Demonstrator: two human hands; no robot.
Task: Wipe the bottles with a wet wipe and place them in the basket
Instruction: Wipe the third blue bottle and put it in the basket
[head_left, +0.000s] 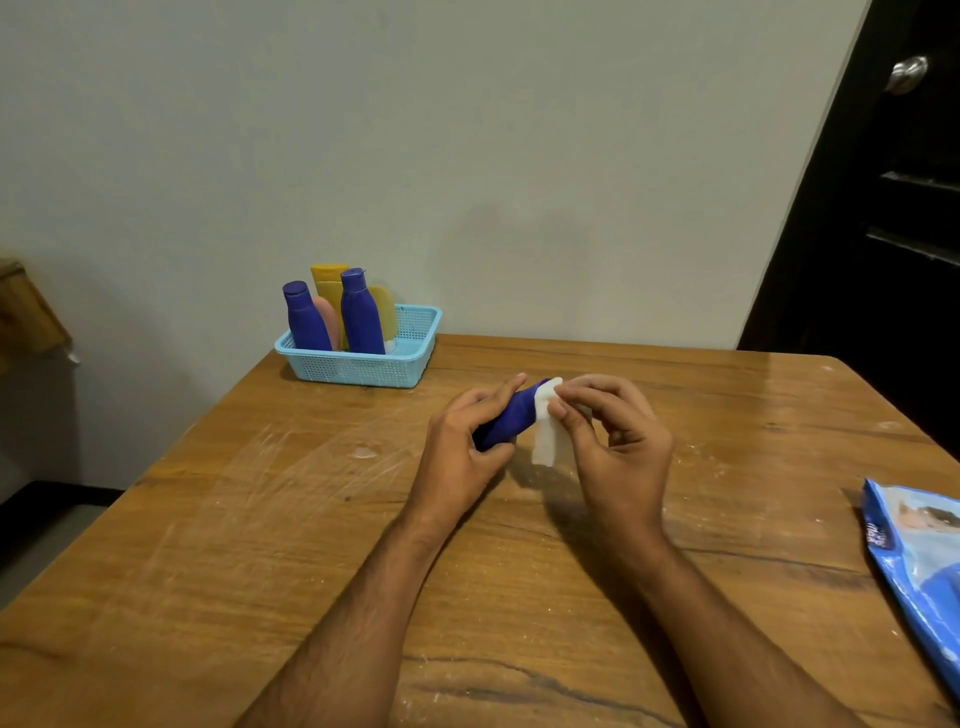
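Observation:
My left hand (470, 439) grips a blue bottle (511, 418) above the middle of the wooden table (260, 545), the bottle tilted with its top end pointing up and right. My right hand (613, 441) pinches a white wet wipe (548, 436) against that top end; the wipe hangs down below the fingers. A light blue basket (363, 366) stands at the table's far left edge by the wall. It holds two upright blue bottles (361, 314), yellow bottles (328, 283) and a pink one (328, 319).
A blue pack of wet wipes (919, 566) lies at the table's right edge. A dark door with a metal knob (906, 75) is at the far right. The wall runs right behind the basket.

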